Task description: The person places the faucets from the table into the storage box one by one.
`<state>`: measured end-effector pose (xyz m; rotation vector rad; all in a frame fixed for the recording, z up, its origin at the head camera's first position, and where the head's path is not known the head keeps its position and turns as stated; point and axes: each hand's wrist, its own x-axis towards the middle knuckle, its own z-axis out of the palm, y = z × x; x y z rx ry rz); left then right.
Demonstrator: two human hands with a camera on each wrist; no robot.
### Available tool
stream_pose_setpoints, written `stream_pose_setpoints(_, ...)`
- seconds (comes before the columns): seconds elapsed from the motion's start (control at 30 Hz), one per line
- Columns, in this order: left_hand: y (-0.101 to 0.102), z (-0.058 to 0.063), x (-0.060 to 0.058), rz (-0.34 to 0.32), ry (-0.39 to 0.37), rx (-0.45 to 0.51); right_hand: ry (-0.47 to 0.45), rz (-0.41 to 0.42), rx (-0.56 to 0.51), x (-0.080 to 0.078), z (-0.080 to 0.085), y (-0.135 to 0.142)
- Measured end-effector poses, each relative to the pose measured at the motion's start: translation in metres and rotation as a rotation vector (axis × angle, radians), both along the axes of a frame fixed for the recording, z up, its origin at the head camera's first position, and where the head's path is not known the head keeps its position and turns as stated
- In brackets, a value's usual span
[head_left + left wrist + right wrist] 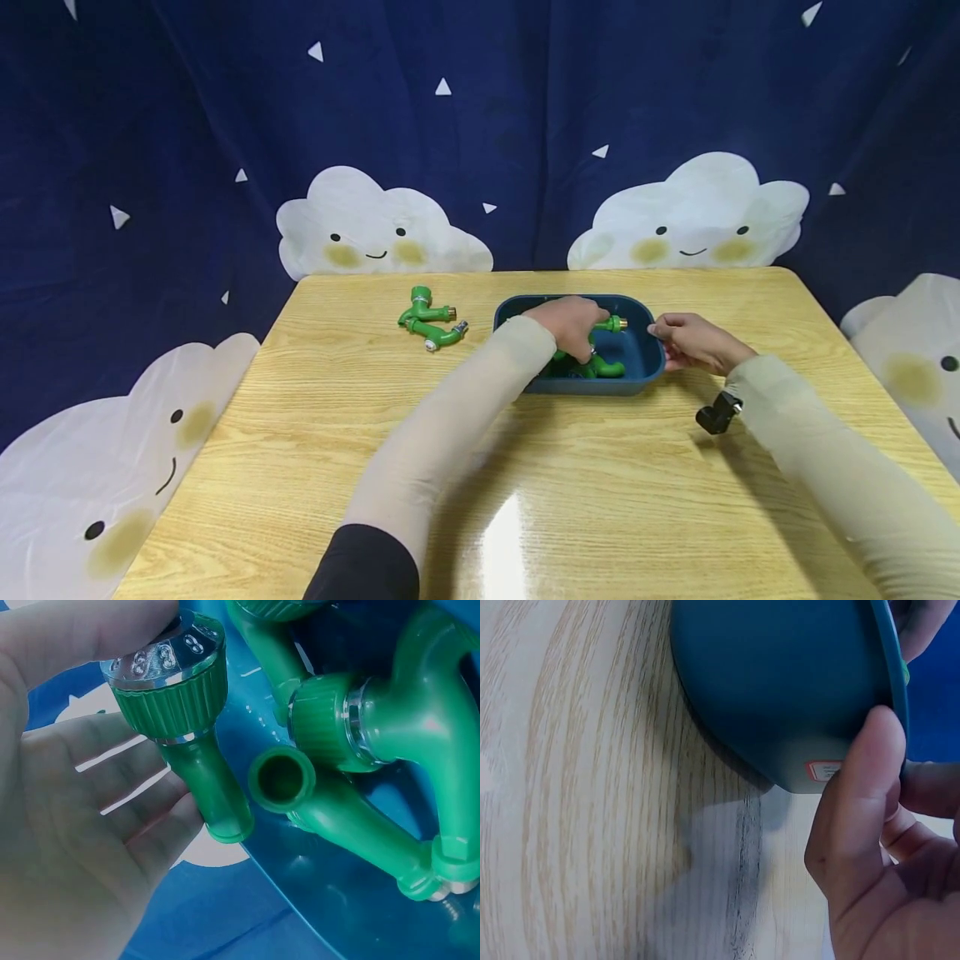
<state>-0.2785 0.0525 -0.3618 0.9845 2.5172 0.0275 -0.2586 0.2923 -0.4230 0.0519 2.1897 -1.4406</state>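
Observation:
A dark blue plastic tub (633, 367) stands on the table with several green taps (442, 712) inside. My left hand (568, 325) reaches into it from the left. In the left wrist view, its thumb presses the silver cap of a green tap (180, 705), whose body leans against the fingers by the tub wall. One tap (611, 323) with a brass threaded end shows beside the fingers in the head view. My right hand (693, 340) pinches the tub's right rim between thumb and fingers, as the right wrist view (889, 727) also shows.
Two more green taps, one with a green cap (422, 296) and one with a silver end (442, 337), lie together left of the tub on the wooden table (315, 433). A small black device (718, 413) hangs at my right wrist. Behind is a dark blue curtain (525, 100).

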Motion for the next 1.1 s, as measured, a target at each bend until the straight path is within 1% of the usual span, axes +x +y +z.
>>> stream_pose_setpoints(0.4, 0.008, -0.007, -0.001, 0.026, -0.041, 0.017, 0.004, -0.005, 0.010, 0.001, 0.001, 0.000)
stream_pose_setpoints(0.7, 0.013, -0.008, -0.002, 0.061, -0.087, 0.012, -0.002, -0.008, 0.009, 0.001, 0.000, -0.002)
stream_pose_setpoints(0.93, 0.015, -0.013, -0.007, 0.078, -0.086, 0.013, 0.013, -0.010, 0.005, 0.001, -0.001, 0.000)
stream_pose_setpoints(1.1, 0.016, -0.014, -0.008, 0.103, -0.099, 0.007, 0.017, -0.008, -0.002, 0.001, -0.003, 0.001)
